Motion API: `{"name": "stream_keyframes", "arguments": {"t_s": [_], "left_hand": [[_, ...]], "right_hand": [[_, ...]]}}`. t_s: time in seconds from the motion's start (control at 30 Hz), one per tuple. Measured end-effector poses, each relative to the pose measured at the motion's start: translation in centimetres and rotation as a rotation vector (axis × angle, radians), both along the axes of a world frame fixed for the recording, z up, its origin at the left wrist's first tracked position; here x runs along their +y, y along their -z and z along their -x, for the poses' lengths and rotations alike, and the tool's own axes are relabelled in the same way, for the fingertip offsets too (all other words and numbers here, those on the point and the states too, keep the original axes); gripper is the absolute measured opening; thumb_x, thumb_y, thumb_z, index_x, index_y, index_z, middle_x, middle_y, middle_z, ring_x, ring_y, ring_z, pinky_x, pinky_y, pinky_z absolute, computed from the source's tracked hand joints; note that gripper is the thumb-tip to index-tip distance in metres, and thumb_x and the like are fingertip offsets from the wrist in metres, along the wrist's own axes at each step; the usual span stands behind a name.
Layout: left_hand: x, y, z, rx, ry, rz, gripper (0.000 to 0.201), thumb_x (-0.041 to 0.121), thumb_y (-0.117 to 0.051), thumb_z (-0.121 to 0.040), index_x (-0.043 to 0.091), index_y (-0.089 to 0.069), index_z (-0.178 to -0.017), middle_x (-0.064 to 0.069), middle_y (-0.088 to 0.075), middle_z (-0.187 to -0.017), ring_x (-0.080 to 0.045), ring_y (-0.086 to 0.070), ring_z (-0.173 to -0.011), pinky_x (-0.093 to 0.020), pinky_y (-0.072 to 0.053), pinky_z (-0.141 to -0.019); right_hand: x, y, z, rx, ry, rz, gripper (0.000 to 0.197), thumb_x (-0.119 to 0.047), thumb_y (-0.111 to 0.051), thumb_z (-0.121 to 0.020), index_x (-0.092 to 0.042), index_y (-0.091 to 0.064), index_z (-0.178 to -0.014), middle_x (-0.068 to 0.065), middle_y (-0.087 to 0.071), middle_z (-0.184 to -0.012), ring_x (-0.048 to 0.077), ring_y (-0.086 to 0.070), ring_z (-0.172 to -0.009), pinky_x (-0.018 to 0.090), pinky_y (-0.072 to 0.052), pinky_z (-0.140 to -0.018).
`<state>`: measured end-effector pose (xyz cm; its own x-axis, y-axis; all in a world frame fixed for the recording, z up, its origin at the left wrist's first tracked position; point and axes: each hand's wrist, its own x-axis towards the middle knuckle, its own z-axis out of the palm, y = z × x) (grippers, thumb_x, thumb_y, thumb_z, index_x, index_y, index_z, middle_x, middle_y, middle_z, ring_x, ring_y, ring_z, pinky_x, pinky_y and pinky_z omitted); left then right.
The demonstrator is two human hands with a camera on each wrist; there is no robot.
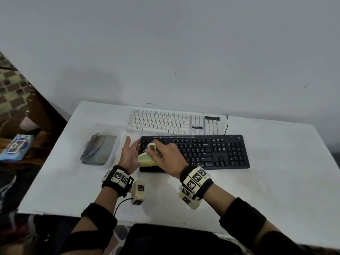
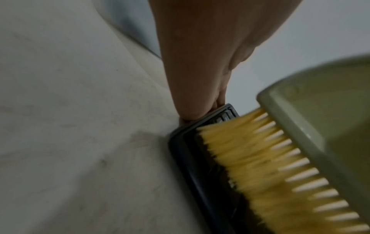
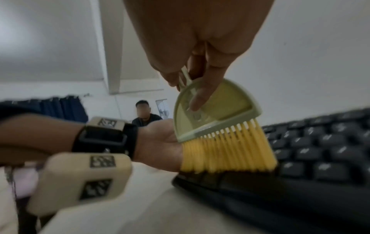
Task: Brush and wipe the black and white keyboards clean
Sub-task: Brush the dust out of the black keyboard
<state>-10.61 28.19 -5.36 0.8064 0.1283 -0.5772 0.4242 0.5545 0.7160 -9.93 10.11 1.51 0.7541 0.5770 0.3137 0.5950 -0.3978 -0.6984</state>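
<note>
The black keyboard (image 1: 202, 153) lies across the near middle of the white table, with the white keyboard (image 1: 174, 123) just behind it. My right hand (image 1: 165, 156) grips the handle of a pale green brush (image 3: 212, 114); its yellow bristles (image 3: 228, 152) rest on the black keyboard's near left corner (image 2: 192, 152). My left hand (image 1: 129, 153) rests against that keyboard's left end with straight fingers (image 2: 192, 98) touching its edge. The brush (image 1: 147, 159) shows between both hands in the head view.
A clear tray (image 1: 114, 150) holding a grey cloth (image 1: 99, 150) sits left of the keyboards. The white keyboard's black cable (image 1: 227, 124) runs along its right end. A blue box (image 1: 16, 146) lies off the table at far left. The table (image 1: 276, 172) ends near my body.
</note>
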Motion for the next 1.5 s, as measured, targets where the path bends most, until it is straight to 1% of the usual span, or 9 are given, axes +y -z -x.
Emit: {"name": "stream_keyframes", "arguments": {"t_s": [0.23,0.33,0.43,0.53,0.8,1.0,1.13,1.27,1.5], "left_hand": [[0.1,0.6,-0.1,-0.012,-0.032,0.012,0.074,0.064,-0.022,-0.106,0.01,-0.054,-0.145,-0.015,-0.068,-0.134,-0.029,-0.058,-0.133,-0.046,-0.043,-0.112],[0.0,0.5,-0.1,-0.018,-0.022,0.013,0.072,0.062,-0.021,-0.107,0.011,-0.055,-0.144,-0.014,-0.068,-0.132,-0.027,-0.06,-0.13,-0.039,-0.049,-0.098],[0.1,0.6,-0.2,-0.026,-0.008,0.033,0.072,0.063,-0.021,-0.106,0.013,-0.054,-0.145,-0.016,-0.065,-0.138,-0.031,-0.058,-0.133,-0.043,-0.048,-0.102],[0.1,0.4,-0.1,-0.029,-0.016,0.027,0.072,0.062,-0.021,-0.107,0.011,-0.052,-0.147,-0.015,-0.064,-0.138,-0.027,-0.058,-0.131,-0.04,-0.047,-0.101],[-0.2,0.0,-0.2,-0.019,-0.038,0.042,0.07,0.061,-0.023,-0.107,0.011,-0.054,-0.145,-0.016,-0.064,-0.139,-0.027,-0.06,-0.129,-0.041,-0.049,-0.097],[-0.1,-0.1,0.0,-0.017,-0.011,0.023,0.07,0.061,-0.021,-0.107,0.014,-0.055,-0.145,-0.013,-0.065,-0.139,-0.028,-0.056,-0.134,-0.045,-0.039,-0.115],[-0.4,-0.2,0.0,-0.018,-0.038,0.025,0.07,0.06,-0.022,-0.108,0.01,-0.052,-0.148,-0.015,-0.063,-0.14,-0.027,-0.057,-0.132,-0.042,-0.047,-0.103],[-0.3,-0.2,0.1,-0.012,-0.036,0.038,0.068,0.061,-0.025,-0.107,0.012,-0.052,-0.147,-0.012,-0.063,-0.14,-0.028,-0.057,-0.132,-0.048,-0.045,-0.104],[-0.4,-0.3,0.1,-0.025,-0.026,0.063,0.066,0.059,-0.025,-0.107,0.014,-0.053,-0.146,-0.009,-0.064,-0.137,-0.024,-0.059,-0.127,-0.044,-0.048,-0.096]], "right_hand": [[-1.7,-0.7,-1.0,-0.266,0.047,0.129,0.02,-0.026,-0.062,-0.1,-0.006,-0.062,-0.103,0.002,-0.06,-0.057,0.021,-0.051,-0.043,0.028,-0.034,-0.045],[-0.7,-1.1,-0.8,-0.17,0.017,0.057,0.021,-0.029,-0.059,-0.102,-0.008,-0.061,-0.103,-0.004,-0.053,-0.055,0.014,-0.043,-0.043,0.025,-0.03,-0.048],[-0.1,-0.6,-0.5,-0.08,0.006,0.016,0.02,-0.029,-0.058,-0.103,-0.009,-0.059,-0.1,-0.009,-0.046,-0.057,0.009,-0.038,-0.044,0.018,-0.026,-0.05],[-1.2,-0.1,-0.5,-0.103,0.01,0.072,0.02,-0.03,-0.057,-0.103,-0.01,-0.059,-0.102,-0.006,-0.051,-0.056,0.009,-0.04,-0.044,0.021,-0.026,-0.05],[-2.5,-0.2,-1.1,-0.079,0.077,0.032,0.029,-0.04,-0.051,-0.104,-0.012,-0.061,-0.103,0.0,-0.061,-0.061,0.016,-0.052,-0.047,0.031,-0.045,-0.048],[-0.7,0.2,-0.5,-0.015,-0.049,0.023,0.02,-0.027,-0.058,-0.103,-0.007,-0.06,-0.102,-0.001,-0.056,-0.06,0.013,-0.045,-0.046,0.025,-0.035,-0.049],[-3.5,0.4,-1.3,-0.125,0.004,0.087,0.021,-0.028,-0.058,-0.103,-0.008,-0.062,-0.103,-0.001,-0.058,-0.058,0.013,-0.045,-0.044,0.025,-0.034,-0.047],[-6.6,0.6,-1.8,-0.145,0.075,0.127,0.019,-0.031,-0.057,-0.103,-0.012,-0.06,-0.099,-0.01,-0.051,-0.058,0.008,-0.04,-0.044,0.018,-0.027,-0.049],[-10.9,0.8,-2.5,-0.097,0.124,0.162,0.023,-0.038,-0.052,-0.104,-0.016,-0.057,-0.098,-0.005,-0.061,-0.061,0.012,-0.053,-0.047,0.028,-0.044,-0.049]]}}
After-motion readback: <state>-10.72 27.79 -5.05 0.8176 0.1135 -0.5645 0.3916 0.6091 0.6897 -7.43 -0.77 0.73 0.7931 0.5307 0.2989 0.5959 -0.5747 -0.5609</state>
